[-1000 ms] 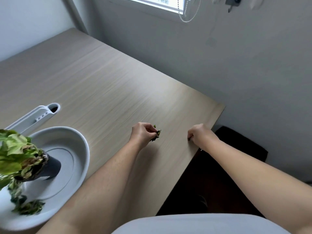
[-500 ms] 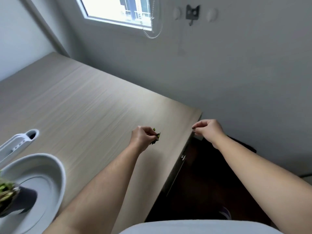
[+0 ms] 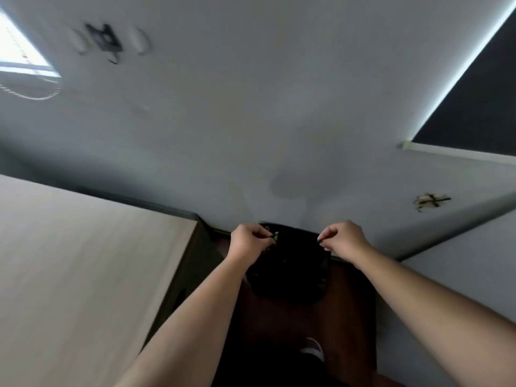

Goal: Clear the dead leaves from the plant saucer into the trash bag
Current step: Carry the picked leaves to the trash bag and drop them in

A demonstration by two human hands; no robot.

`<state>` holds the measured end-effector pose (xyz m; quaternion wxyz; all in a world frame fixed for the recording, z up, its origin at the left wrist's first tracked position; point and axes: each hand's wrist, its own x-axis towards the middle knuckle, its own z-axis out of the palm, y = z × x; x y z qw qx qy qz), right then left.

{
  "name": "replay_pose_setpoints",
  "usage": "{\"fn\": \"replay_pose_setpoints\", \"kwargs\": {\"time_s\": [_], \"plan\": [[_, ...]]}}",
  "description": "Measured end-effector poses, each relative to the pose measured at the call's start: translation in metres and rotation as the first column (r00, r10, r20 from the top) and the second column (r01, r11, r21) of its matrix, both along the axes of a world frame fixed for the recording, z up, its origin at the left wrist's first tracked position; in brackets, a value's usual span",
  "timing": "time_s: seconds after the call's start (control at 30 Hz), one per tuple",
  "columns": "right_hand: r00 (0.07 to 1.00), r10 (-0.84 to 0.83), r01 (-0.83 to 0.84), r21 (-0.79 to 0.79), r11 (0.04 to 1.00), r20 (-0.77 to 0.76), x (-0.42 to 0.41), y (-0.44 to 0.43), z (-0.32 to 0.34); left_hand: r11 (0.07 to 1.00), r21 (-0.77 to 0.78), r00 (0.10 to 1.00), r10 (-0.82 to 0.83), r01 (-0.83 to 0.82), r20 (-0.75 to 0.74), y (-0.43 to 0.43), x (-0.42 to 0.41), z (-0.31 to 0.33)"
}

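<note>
Leaves (image 3: 275, 236) sit pinched in the left hand (image 3: 247, 241) over the black trash bag (image 3: 290, 272). Right hand (image 3: 344, 238) fingers pinch the bag's right edge.

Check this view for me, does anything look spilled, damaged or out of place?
Nothing looks spilled. The left hand pinches dead leaves over the black trash bag; the right hand holds its rim. One oddity: a scuffed, damaged-looking mark on the wall at right.
</note>
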<state>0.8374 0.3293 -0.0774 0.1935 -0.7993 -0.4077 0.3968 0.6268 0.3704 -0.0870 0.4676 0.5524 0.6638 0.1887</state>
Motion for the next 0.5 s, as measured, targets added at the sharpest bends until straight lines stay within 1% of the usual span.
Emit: {"fn": "replay_pose_setpoints", "kwargs": {"time_s": [0.1, 0.17, 0.27, 0.4, 0.5], "plan": [[1.0, -0.004, 0.006, -0.056, 0.998, 0.03, 0.024, -0.004, -0.027, 0.992, -0.111, 0.998, -0.057, 0.052, -0.038, 0.003, 0.026, -0.034], [1.0, 0.008, -0.004, -0.108, 0.994, 0.028, 0.028, -0.008, -0.05, 0.985, -0.16, 0.995, -0.073, 0.062, -0.067, 0.005, 0.03, -0.056], [1.0, -0.021, 0.023, -0.162, 0.987, 0.012, 0.029, -0.008, -0.09, 0.971, -0.223, 0.989, -0.108, 0.083, -0.1, 0.014, 0.032, -0.093], [0.998, -0.064, 0.065, -0.188, 0.98, 0.011, 0.026, 0.012, -0.132, 0.964, -0.267, 0.994, -0.049, 0.02, -0.1, 0.032, 0.041, -0.133], [0.995, -0.099, 0.094, -0.195, 0.976, -0.019, 0.026, 0.031, -0.156, 0.955, -0.298, 0.995, -0.025, -0.005, -0.096, 0.048, 0.055, -0.158]]}}
